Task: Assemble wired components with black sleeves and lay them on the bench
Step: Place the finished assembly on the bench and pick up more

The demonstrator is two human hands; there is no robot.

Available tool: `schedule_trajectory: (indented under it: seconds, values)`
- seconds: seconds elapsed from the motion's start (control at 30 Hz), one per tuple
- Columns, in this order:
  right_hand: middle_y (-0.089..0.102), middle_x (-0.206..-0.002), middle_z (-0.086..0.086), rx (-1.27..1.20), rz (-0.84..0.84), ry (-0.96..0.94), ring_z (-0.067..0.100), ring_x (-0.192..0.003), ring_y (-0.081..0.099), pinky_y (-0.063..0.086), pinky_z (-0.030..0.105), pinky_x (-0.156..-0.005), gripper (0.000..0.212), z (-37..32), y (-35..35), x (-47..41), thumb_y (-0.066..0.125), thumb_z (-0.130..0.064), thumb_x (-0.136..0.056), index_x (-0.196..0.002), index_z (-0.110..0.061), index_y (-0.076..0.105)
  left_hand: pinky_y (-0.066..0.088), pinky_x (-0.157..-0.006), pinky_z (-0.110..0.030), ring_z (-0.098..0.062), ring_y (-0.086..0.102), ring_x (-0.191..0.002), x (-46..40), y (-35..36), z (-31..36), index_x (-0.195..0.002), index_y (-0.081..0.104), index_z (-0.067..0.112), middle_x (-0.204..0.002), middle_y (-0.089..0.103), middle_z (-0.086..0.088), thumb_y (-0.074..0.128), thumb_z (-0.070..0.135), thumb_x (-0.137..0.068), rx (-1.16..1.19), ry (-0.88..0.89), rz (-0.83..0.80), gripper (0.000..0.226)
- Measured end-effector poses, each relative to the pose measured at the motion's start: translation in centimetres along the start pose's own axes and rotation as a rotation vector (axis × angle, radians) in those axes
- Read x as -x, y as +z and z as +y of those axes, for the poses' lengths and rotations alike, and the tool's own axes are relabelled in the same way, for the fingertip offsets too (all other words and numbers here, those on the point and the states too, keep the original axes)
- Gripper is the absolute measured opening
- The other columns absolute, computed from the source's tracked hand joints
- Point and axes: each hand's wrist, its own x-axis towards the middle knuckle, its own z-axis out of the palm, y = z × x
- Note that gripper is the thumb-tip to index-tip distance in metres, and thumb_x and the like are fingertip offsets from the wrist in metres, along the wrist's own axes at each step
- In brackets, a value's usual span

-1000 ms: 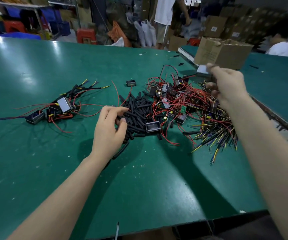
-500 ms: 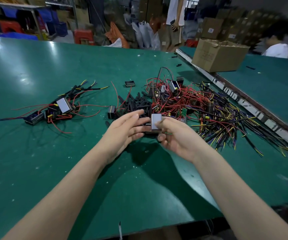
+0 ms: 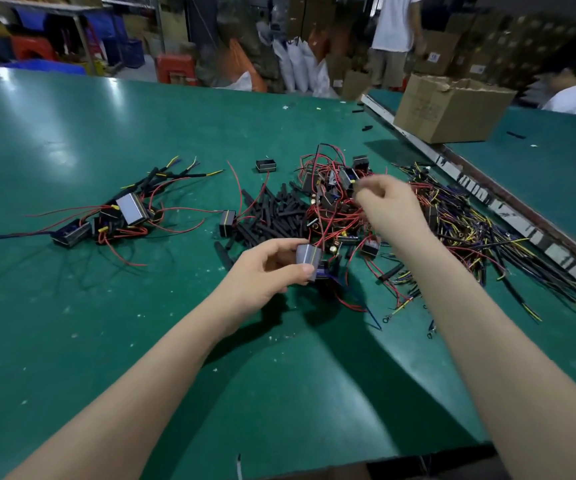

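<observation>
My left hand (image 3: pixel 265 268) pinches a grey boxy component (image 3: pixel 309 255) just above the green bench (image 3: pixel 72 323). My right hand (image 3: pixel 388 206), fingers curled, pinches red wires (image 3: pixel 335 221) over the tangled pile.

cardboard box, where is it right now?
In the head view the cardboard box sits far right on the neighbouring bench surface, just beyond the dividing rail, well behind the right hand and the tangled wire pile.
</observation>
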Motion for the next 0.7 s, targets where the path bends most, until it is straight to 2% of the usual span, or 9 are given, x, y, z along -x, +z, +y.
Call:
schedule_trajectory:
  seconds: [0.1,0.17,0.23,0.33,0.47,0.5,0.57,0.6,0.7]
  values:
    - [0.061,-0.107,0.003,0.181,0.105,-0.064,0.020,-0.098,0.055,0.043,0.024,-0.078,0.032,-0.1,1.5,-4.6,0.051,-0.024,-0.090,-0.119,-0.015,0.062,0.047,-0.068,-0.011,-0.001,0.067,-0.082,0.1,-0.2,0.3,-0.113,0.061,0.021,-0.092,0.074,0.009,0.067,0.007,-0.083,0.034,0.026,-0.042,0.033]
    - [0.055,-0.127,0.013,0.335,0.083,-0.040,0.031,-0.116,0.050,0.043,0.034,-0.095,0.039,0.1,2.4,-7.0,0.048,-0.025,-0.091,-0.127,-0.011,0.057,0.047,-0.074,-0.011,-0.001,0.066,-0.087,0.0,-0.3,0.4,-0.118,0.060,0.018,-0.099,0.072,0.006,0.067,0.007,-0.083,0.002,0.033,-0.046,0.038]
    - [0.055,-0.131,0.016,0.477,0.025,-0.008,0.035,-0.121,0.047,0.041,0.038,-0.099,0.041,0.6,2.9,-8.5,0.046,-0.029,-0.094,-0.128,-0.008,0.056,0.047,-0.075,-0.010,-0.001,0.066,-0.089,0.0,-0.5,0.3,-0.120,0.059,0.020,-0.100,0.071,0.005,0.064,0.010,-0.086,-0.021,0.027,-0.042,0.036]
    - [0.058,-0.124,0.015,0.698,-0.096,0.039,0.037,-0.118,0.049,0.041,0.043,-0.096,0.042,0.8,3.3,-9.2,0.049,-0.046,-0.092,-0.113,-0.012,0.060,0.049,-0.072,-0.012,-0.003,0.067,-0.089,-0.2,-0.9,0.4,-0.116,0.060,0.027,-0.093,0.072,0.011,0.059,0.014,-0.090,-0.011,0.017,-0.019,0.028]
    - [0.060,-0.114,0.013,0.844,-0.136,0.048,0.036,-0.113,0.051,0.030,0.051,-0.099,0.042,0.4,2.4,-9.7,0.053,-0.054,-0.087,-0.079,-0.013,0.048,0.044,-0.069,-0.008,0.001,0.065,-0.085,-0.3,-1.3,0.9,-0.103,0.063,0.032,-0.095,0.071,0.011,0.059,0.010,-0.091,-0.009,0.079,0.031,0.025]
    - [0.061,-0.113,0.013,0.862,-0.124,0.034,0.036,-0.113,0.051,0.027,0.053,-0.101,0.043,0.4,2.1,-9.9,0.052,-0.056,-0.087,-0.081,-0.014,0.051,0.044,-0.069,-0.008,0.002,0.065,-0.084,-0.2,-1.3,0.9,-0.101,0.064,0.032,-0.097,0.071,0.010,0.059,0.010,-0.091,-0.023,0.092,0.040,0.025]
    - [0.061,-0.114,0.013,0.804,-0.070,0.032,0.036,-0.115,0.051,0.025,0.053,-0.103,0.050,0.5,1.2,-10.0,0.050,-0.060,-0.088,-0.103,-0.012,0.058,0.043,-0.068,-0.007,0.003,0.064,-0.082,-0.1,-1.3,1.0,-0.099,0.065,0.031,-0.096,0.071,0.011,0.059,0.010,-0.091,-0.049,0.109,0.072,0.023]
    - [0.061,-0.117,0.012,0.719,-0.027,0.057,0.035,-0.117,0.051,0.026,0.052,-0.103,0.054,0.4,0.7,-9.9,0.051,-0.059,-0.089,-0.115,-0.012,0.056,0.043,-0.067,-0.006,0.003,0.064,-0.080,0.0,-1.4,1.0,-0.098,0.066,0.030,-0.094,0.071,0.010,0.059,0.010,-0.091,-0.055,0.114,0.092,0.022]
    - [0.055,-0.126,0.012,0.527,0.121,0.041,0.034,-0.118,0.050,0.029,0.048,-0.102,0.043,-0.5,-1.3,-9.8,0.054,-0.045,-0.094,-0.126,-0.017,0.053,0.043,-0.064,-0.006,0.002,0.063,-0.075,0.1,-1.7,1.0,-0.095,0.067,0.028,-0.089,0.071,0.006,0.058,0.010,-0.091,-0.057,0.121,0.143,0.021]
